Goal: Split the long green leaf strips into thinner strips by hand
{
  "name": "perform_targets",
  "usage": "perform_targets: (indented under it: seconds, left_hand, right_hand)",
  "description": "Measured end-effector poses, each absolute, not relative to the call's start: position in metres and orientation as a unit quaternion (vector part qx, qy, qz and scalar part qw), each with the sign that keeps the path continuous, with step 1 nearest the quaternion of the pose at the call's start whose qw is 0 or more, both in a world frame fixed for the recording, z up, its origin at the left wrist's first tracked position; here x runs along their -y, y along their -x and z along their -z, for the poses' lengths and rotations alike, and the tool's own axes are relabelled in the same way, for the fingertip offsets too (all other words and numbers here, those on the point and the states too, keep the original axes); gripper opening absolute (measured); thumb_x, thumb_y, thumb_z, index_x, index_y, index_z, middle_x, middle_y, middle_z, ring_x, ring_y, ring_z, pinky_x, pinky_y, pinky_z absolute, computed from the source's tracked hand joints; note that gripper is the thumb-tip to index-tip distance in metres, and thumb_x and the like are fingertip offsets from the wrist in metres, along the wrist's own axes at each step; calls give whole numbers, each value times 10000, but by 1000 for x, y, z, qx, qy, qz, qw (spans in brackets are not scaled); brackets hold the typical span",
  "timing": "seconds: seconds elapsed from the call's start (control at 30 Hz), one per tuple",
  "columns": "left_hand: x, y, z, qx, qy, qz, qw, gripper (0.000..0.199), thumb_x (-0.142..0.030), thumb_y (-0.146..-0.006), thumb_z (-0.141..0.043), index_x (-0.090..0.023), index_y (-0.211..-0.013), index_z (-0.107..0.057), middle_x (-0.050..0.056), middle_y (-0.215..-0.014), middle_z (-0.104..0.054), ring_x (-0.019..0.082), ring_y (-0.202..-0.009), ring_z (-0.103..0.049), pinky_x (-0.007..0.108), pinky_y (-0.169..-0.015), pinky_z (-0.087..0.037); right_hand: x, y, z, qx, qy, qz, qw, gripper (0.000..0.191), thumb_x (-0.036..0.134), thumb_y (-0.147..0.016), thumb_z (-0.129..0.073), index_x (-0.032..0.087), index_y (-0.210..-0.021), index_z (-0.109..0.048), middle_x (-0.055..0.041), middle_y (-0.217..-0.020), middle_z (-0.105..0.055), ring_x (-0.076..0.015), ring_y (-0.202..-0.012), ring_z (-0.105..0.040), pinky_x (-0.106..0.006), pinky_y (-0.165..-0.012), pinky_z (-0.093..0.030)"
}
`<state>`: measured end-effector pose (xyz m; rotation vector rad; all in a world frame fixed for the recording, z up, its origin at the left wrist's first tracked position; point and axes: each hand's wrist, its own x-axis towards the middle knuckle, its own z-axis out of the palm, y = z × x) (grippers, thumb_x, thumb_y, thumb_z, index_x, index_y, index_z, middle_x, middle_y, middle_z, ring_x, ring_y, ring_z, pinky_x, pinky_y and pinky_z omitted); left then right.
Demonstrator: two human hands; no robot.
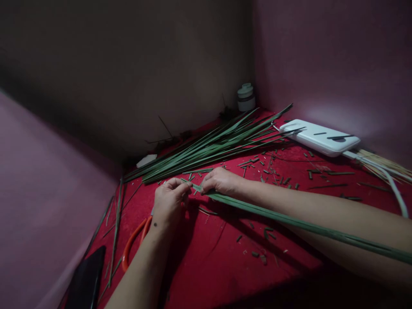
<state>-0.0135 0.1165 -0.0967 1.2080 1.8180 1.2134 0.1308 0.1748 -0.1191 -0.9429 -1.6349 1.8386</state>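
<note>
A long green palm leaf strip [277, 214] runs from between my two hands out past the right edge of the view, above my right forearm's near side. My left hand [172, 199] pinches its narrow end between thumb and fingers. Close beside it, my right hand [219, 182] is closed on the same leaf a short way along. Scissors with orange handles [130, 242] lie on the red cloth [206, 270], partly covered by my left wrist. Behind my hands a bundle of green leaves [209, 150] is spread across the cloth.
A white power strip [322, 136] with a cable [397, 197] lies at the right, near thin pale sticks [383, 165]. A white jar [246, 98] stands in the back corner. A black phone-like slab [85, 279] is at lower left. Cut leaf scraps [283, 180] are scattered about. Walls enclose the surface.
</note>
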Motion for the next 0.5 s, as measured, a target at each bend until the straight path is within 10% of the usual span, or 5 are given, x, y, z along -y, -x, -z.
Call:
perform_targets:
  seconds: [0.5]
  left_hand:
    - [-114,8,101,-650,-477,-444,391,224,-269,-665,-665,-166,-530,-518,-51,-391,-488,71,-335,-398,193,-356,-296]
  right_hand:
    - [-174,-132,114,606,369,-660,248,83,149,-590,-595,146,-523,-545,68,-429,-425,-75,-460,-402,-225,-473,-284]
